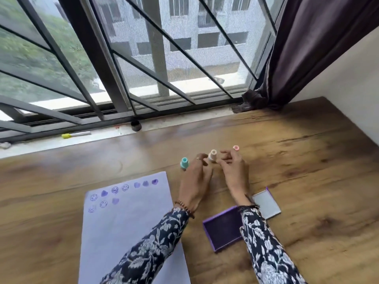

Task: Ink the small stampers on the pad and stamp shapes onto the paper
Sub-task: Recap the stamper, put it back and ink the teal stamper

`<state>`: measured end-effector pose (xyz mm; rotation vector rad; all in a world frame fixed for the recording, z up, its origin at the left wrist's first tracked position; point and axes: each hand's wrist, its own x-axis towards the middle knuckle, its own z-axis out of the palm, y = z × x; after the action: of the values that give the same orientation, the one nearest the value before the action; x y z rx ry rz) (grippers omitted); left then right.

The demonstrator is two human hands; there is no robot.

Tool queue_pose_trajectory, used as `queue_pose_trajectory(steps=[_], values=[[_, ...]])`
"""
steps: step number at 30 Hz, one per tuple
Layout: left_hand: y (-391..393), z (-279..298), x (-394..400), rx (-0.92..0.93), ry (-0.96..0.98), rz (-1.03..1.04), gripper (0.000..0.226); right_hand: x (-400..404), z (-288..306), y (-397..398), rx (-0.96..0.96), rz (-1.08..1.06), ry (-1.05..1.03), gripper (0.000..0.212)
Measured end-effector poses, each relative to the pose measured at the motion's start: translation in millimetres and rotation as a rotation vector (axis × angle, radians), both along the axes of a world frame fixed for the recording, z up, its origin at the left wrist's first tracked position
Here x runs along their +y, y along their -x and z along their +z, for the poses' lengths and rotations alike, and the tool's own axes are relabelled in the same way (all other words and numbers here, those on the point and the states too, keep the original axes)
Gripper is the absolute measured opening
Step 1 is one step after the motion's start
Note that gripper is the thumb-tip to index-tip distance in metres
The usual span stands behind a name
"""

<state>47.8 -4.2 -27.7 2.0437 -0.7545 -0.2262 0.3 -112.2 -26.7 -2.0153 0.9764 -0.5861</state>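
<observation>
- Daylight from a barred window is falling across the wooden table where the work is going on.
- Right hand is reaching among the stampers, fingers loosely spread; its fingertips are touching or nearly touching the pink stamper, but whether it is actually gripping it I cannot tell.
- Left hand is hovering just beside, fingers curled and apparently holding nothing.
- Between the two hands the cream stamper is standing upright; just outside the left hand the teal stamper is standing too.
- Nearer the body, under the right forearm, the purple ink pad is lying open, its lid alongside.
- Beyond the left wrist, the paper is carrying roughly a dozen purple faces and hearts along its far edge, with most of the sheet blank: I judge stamping well begun, with much left.
</observation>
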Motion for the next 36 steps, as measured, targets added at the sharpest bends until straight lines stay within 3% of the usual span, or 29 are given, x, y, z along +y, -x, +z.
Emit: queue_pose_trajectory(steps=[3,6,12,16,19,22,25,27,30,32,34,36], values=[[7.1,-0.3,38.5,0.013,0.068,0.220,0.007,25.0,4.0,6.5,-0.056,-0.159,-0.120,0.014],[-11.9,2.5,58.8,0.168,0.086,0.393,0.006,44.6,5.3,-0.5,0.036,0.023,-0.149,0.014],[-42.0,1.1,51.5,0.070,-0.137,0.235,0.017,60.3,5.0,-25.9,0.160,0.266,-0.022,0.035],[-38.9,6.3,53.3,0.160,-0.058,0.192,0.011,66.4,11.5,-23.5,0.130,0.321,0.081,0.036],[-27.7,14.6,69.5,0.363,0.161,0.165,0.006,68.9,23.3,-6.2,0.011,0.306,-0.045,0.029],[-7.9,24.4,85.7,0.834,0.464,0.071,0.014,77.2,37.7,20.8,-0.141,0.297,-0.289,0.025],[10.0,29.8,94.9,1.054,0.509,-0.032,0.027,88.0,46.3,46.9,-0.174,0.312,-0.377,0.023],[20.3,33.6,99.2,1.037,0.467,-0.056,0.030,92.5,50.4,62.7,-0.132,0.316,-0.338,0.019],[34.9,39.7,104.2,0.951,0.442,-0.056,0.029,95.7,56.2,82.2,-0.014,0.316,-0.102,0.006],[43.8,44.9,105.2,0.861,0.454,-0.091,0.024,99.9,56.6,92.1,-0.013,0.299,-0.031,0.021],[50.6,51.2,104.5,0.756,0.440,-0.140,0.023,104.1,59.4,98.1,-0.080,0.220,-0.150,0.031],[52.2,53.0,103.0,0.631,0.370,-0.125,0.023,106.0,63.9,101.3,-0.199,0.107,-0.473,0.032]])
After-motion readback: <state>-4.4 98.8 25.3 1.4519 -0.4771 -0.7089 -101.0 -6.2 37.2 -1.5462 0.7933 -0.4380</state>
